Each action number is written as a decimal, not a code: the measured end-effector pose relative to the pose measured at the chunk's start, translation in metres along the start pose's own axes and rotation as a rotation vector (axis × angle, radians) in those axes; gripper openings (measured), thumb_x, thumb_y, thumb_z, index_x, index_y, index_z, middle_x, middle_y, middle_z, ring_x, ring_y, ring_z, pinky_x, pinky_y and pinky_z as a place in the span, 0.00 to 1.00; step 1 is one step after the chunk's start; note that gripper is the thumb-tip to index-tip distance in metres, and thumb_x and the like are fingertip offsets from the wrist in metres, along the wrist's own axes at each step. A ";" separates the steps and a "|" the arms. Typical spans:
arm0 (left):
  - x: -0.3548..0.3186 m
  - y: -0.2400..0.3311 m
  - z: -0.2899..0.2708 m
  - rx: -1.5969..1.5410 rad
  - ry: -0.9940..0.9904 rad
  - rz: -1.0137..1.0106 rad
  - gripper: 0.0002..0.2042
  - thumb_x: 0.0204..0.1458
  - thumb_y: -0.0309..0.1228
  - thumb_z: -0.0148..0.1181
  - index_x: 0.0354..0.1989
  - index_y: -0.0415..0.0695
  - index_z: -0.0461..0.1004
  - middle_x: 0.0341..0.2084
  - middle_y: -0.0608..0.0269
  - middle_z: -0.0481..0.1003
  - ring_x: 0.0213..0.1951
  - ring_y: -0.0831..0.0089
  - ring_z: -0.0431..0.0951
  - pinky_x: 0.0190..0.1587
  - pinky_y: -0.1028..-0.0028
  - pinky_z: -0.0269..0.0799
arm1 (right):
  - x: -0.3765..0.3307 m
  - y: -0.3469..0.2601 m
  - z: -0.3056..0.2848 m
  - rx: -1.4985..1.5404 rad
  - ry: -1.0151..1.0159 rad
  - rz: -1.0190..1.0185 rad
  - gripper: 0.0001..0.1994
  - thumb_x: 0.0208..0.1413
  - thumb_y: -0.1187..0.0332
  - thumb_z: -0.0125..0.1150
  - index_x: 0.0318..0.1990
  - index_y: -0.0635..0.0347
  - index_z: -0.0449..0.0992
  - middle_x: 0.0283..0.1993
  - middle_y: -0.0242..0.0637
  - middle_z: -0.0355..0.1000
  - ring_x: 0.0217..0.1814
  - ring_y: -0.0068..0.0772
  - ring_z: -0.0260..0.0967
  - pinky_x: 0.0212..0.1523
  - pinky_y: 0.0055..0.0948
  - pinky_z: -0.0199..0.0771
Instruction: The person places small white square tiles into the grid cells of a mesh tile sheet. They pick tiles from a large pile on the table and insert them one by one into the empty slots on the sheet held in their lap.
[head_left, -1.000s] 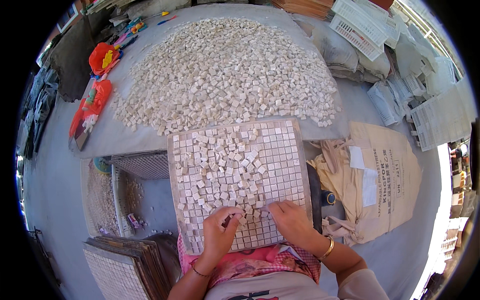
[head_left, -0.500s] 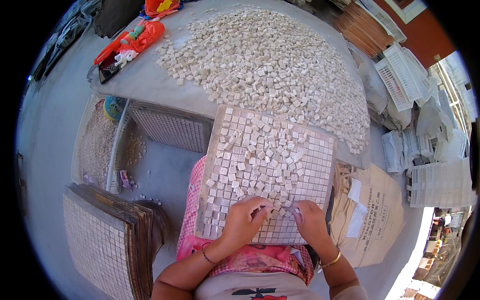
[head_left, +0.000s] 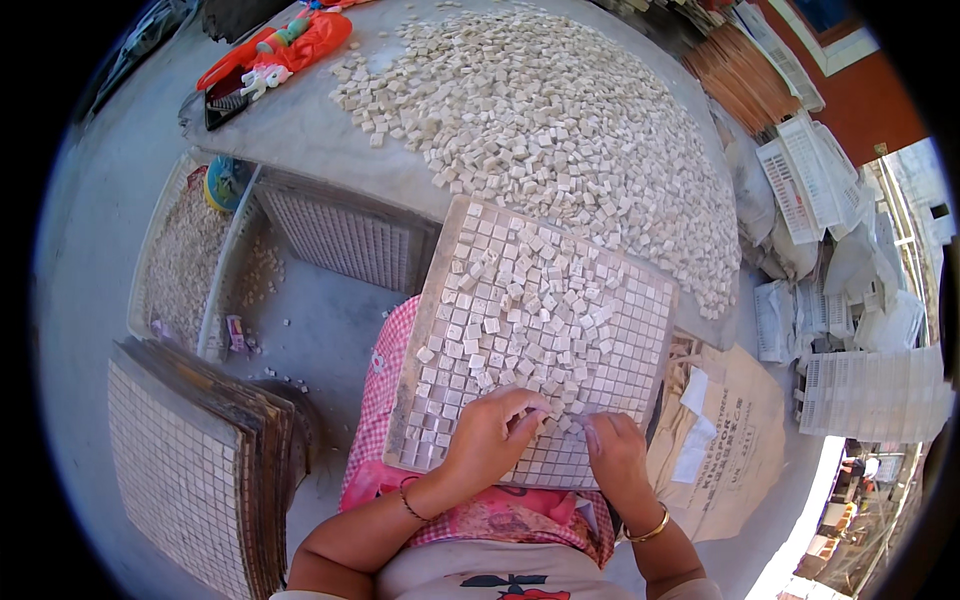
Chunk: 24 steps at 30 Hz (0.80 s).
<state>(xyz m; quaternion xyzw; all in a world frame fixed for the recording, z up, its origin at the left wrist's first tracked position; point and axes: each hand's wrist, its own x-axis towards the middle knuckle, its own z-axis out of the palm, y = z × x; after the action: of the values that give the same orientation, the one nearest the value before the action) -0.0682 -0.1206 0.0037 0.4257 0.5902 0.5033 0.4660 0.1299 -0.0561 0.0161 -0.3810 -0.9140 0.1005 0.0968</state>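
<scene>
Two hands on the tile board [head_left: 455, 270] — left hand [head_left: 490, 440] pinching, seemingly, a small tile; right hand [head_left: 617, 460] flat, fingers loose, gripping nothing — loose tiles [head_left: 560, 130] heaped beyond.

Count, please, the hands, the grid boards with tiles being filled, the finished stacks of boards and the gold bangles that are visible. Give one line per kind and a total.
Bare hands: 2, left hand and right hand
Square grid board with small white stone tiles: 1
Stack of filled tile boards: 1
Gold bangle: 1
Total: 5
</scene>
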 end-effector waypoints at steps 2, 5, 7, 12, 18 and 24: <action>0.000 -0.001 0.000 -0.012 0.001 -0.003 0.04 0.51 0.22 0.57 0.35 0.39 0.76 0.28 0.59 0.76 0.28 0.73 0.75 0.30 0.77 0.68 | -0.001 0.000 0.000 0.021 0.007 0.004 0.07 0.44 0.79 0.57 0.33 0.61 0.73 0.30 0.41 0.69 0.33 0.43 0.68 0.32 0.37 0.71; 0.000 -0.004 0.001 0.003 0.018 0.038 0.05 0.51 0.22 0.57 0.35 0.39 0.76 0.28 0.59 0.76 0.28 0.73 0.74 0.30 0.76 0.68 | 0.000 -0.001 0.000 0.053 0.013 -0.009 0.07 0.45 0.79 0.57 0.34 0.62 0.73 0.32 0.42 0.70 0.33 0.44 0.68 0.34 0.38 0.71; 0.000 -0.006 0.001 0.015 0.017 0.049 0.05 0.50 0.22 0.57 0.35 0.39 0.76 0.28 0.59 0.76 0.28 0.73 0.74 0.30 0.76 0.68 | -0.002 0.000 0.001 0.069 0.012 -0.010 0.08 0.45 0.79 0.57 0.35 0.62 0.73 0.33 0.42 0.70 0.34 0.44 0.68 0.35 0.38 0.71; 0.001 -0.004 0.001 -0.027 0.002 -0.040 0.05 0.50 0.21 0.57 0.35 0.39 0.76 0.27 0.58 0.75 0.27 0.74 0.74 0.30 0.77 0.68 | -0.002 0.002 0.000 0.078 0.002 -0.028 0.08 0.45 0.79 0.57 0.36 0.63 0.73 0.34 0.43 0.71 0.35 0.45 0.68 0.36 0.38 0.71; 0.002 -0.006 0.001 -0.005 0.035 0.043 0.05 0.50 0.21 0.57 0.35 0.38 0.76 0.26 0.59 0.75 0.26 0.75 0.74 0.28 0.77 0.68 | -0.003 0.004 0.002 0.055 -0.004 -0.034 0.08 0.45 0.79 0.58 0.35 0.63 0.73 0.33 0.43 0.71 0.34 0.45 0.68 0.35 0.38 0.71; 0.002 -0.009 0.003 -0.063 0.030 -0.003 0.05 0.50 0.21 0.57 0.34 0.39 0.76 0.26 0.60 0.75 0.26 0.75 0.74 0.29 0.77 0.67 | 0.000 0.008 0.000 0.114 -0.072 0.074 0.08 0.45 0.79 0.60 0.34 0.63 0.72 0.32 0.45 0.71 0.33 0.49 0.69 0.34 0.40 0.71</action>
<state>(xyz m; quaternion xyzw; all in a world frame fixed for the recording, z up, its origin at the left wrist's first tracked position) -0.0658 -0.1193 -0.0054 0.4025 0.5817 0.5270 0.4711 0.1358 -0.0505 0.0143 -0.4045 -0.8950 0.1694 0.0814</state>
